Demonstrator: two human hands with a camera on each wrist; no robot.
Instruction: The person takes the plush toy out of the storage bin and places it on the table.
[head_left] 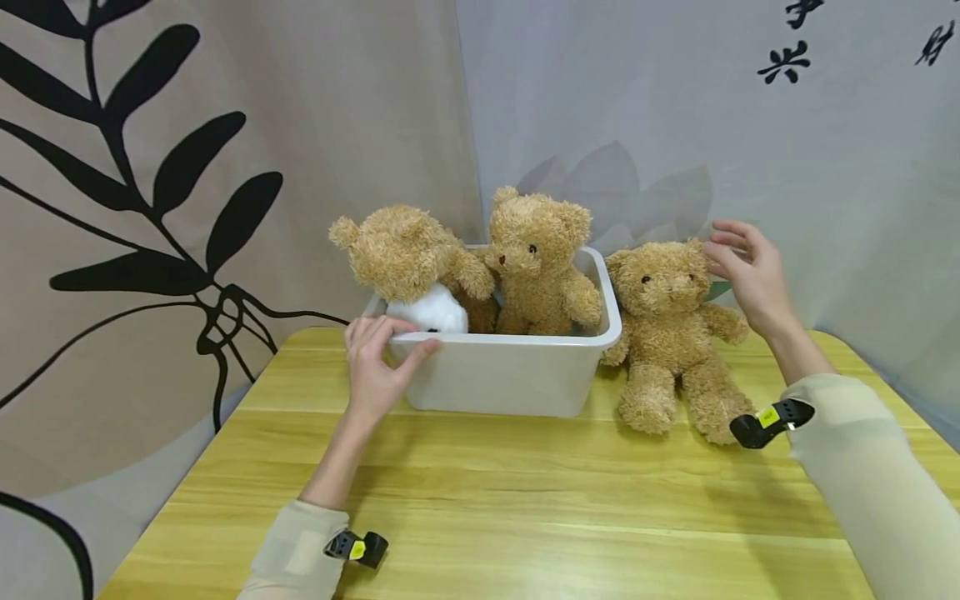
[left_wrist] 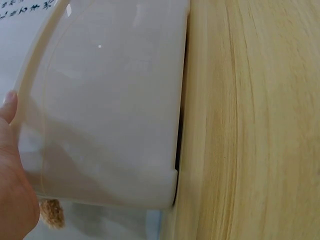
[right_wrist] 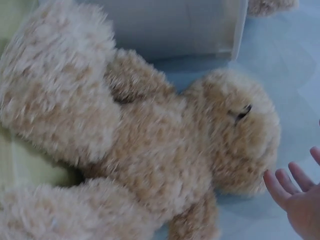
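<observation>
My left hand (head_left: 367, 362) grips the front left corner of a white plastic bin (head_left: 495, 375), thumb lying along the front rim. In the left wrist view the hand (left_wrist: 15, 185) sits at the rim beside the bin's smooth wall (left_wrist: 110, 110). A light brown teddy bear (head_left: 671, 342) sits upright against the bin's right side. My right hand (head_left: 753, 279) is beside its head, fingers loosely bent and holding nothing. In the right wrist view the fingertips of that hand (right_wrist: 302, 200) are right at the edge of the teddy bear's head (right_wrist: 245, 145).
Inside the bin, one teddy bear (head_left: 401, 254) leans over the left side and another teddy bear (head_left: 536, 267) sits upright at the right. A white fluffy toy (head_left: 433, 310) shows between the left bear and the front rim. The wooden table (head_left: 540, 500) meets a curtain behind.
</observation>
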